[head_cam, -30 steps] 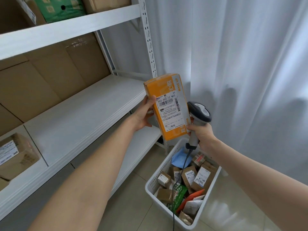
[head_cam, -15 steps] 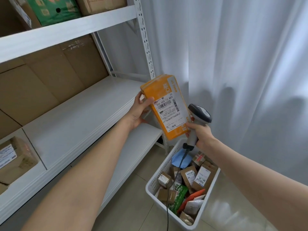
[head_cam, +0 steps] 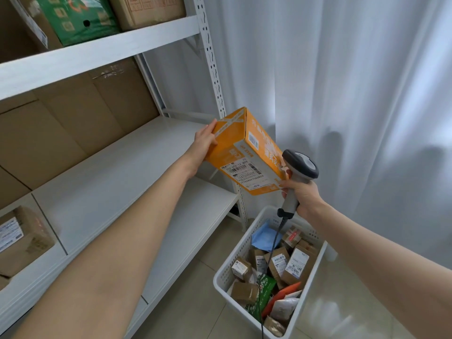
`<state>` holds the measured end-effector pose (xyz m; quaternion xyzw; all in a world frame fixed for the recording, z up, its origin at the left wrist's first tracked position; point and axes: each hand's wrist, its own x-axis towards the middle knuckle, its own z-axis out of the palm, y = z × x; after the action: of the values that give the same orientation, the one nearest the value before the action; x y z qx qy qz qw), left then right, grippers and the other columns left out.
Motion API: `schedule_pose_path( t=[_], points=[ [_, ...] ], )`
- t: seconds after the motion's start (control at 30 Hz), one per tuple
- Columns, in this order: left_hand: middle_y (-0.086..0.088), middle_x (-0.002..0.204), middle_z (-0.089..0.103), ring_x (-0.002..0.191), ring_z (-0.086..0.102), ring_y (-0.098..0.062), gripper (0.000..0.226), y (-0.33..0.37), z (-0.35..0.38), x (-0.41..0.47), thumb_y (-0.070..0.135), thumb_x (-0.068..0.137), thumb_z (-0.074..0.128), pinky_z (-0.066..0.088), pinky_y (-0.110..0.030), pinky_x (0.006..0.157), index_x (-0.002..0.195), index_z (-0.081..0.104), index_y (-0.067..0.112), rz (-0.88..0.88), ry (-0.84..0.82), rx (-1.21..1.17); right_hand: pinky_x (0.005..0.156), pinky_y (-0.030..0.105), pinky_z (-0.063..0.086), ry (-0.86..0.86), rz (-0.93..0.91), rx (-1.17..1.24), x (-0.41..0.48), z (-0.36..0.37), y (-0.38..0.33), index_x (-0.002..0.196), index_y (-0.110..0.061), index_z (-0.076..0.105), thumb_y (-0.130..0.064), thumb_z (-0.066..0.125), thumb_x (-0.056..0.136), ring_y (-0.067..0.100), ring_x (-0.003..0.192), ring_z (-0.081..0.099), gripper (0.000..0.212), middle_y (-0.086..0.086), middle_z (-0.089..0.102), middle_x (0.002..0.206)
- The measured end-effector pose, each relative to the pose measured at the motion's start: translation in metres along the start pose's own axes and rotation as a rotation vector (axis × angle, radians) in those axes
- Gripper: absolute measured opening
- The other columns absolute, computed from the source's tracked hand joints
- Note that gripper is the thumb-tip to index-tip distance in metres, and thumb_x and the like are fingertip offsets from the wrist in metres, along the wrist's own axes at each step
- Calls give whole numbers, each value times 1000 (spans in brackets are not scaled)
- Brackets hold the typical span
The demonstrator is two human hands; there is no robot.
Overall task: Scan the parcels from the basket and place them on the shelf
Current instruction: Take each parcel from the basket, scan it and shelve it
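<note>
Left hand (head_cam: 204, 140) grasps the orange parcel (head_cam: 247, 152), tilted toward the shelf (head_cam: 117, 182) beside it, probably for placement; right hand (head_cam: 302, 194) clenches the scanner (head_cam: 299, 167).

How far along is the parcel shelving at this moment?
Early. One brown parcel sits on the shelf. The left hand holds the orange box over it; the right hand grips the scanner. The basket holds many parcels.
</note>
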<state>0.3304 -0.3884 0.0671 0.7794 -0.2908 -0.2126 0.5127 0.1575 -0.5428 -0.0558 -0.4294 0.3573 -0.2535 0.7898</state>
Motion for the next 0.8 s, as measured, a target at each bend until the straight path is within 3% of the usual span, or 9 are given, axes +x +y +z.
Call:
schedule_pose_path(
  t=[0.07,0.13,0.27,0.33,0.4,0.47,0.53,0.6,0.8],
  points=[
    [-1,149,29,128,42,-24,78,-7,-6,-2,51,72,56,47,-37,96,143,29,33,13,-73,98,72,33,50,16,3,-22,0,-1,-3,86,-15,59,11,63,78,19,80,59,27,5,65,87],
    [-2,143,36,123,48,-24,80,-12,-9,-5,50,75,70,52,-33,87,140,27,29,10,-147,142,73,34,50,24,3,-52,-2,-2,-5,84,-15,56,10,62,80,19,79,58,27,6,64,86],
    [-1,142,29,127,38,-21,99,-28,-11,-2,42,68,81,49,-43,96,146,20,29,-70,-139,369,66,32,51,28,-7,-85,-2,0,-6,84,-15,56,9,60,81,20,76,59,25,9,64,87],
    [0,138,43,118,51,-20,94,-42,-6,-3,50,61,82,54,-41,89,139,34,29,-151,-91,243,64,35,52,24,-13,-92,-5,6,-7,85,-15,57,5,61,84,22,74,62,20,10,66,87],
    [-6,128,58,105,63,-23,73,-61,1,-6,47,68,79,57,-42,82,128,45,24,-244,-6,44,67,37,55,27,-17,-103,-9,14,-6,86,-15,58,3,61,85,24,77,63,18,10,66,88],
    [-8,122,63,98,65,-23,69,-82,11,-10,45,72,77,59,-37,71,129,48,19,-330,100,-82,66,33,53,-7,-24,-122,-19,22,-6,87,-14,59,4,61,85,22,77,62,18,8,64,87],
    [-8,117,65,93,66,-19,70,-97,22,-16,46,75,75,59,-32,64,132,48,17,-406,168,-189,59,30,52,-95,-5,-176,-31,29,-2,93,-10,60,3,62,85,19,65,63,16,11,66,88],
    [-8,113,66,89,65,-17,64,-106,31,-20,45,78,72,59,-30,65,130,48,15,-450,193,-274,53,29,50,-156,17,-229,-42,33,3,92,-7,59,2,62,84,17,53,57,13,14,65,83],
    [-6,103,65,87,64,-19,54,-115,37,-27,40,83,70,57,-31,66,125,48,15,-481,274,-395,43,21,45,-209,62,-280,-59,34,10,89,-1,56,-1,56,89,15,43,49,0,15,60,67]
  ],
)
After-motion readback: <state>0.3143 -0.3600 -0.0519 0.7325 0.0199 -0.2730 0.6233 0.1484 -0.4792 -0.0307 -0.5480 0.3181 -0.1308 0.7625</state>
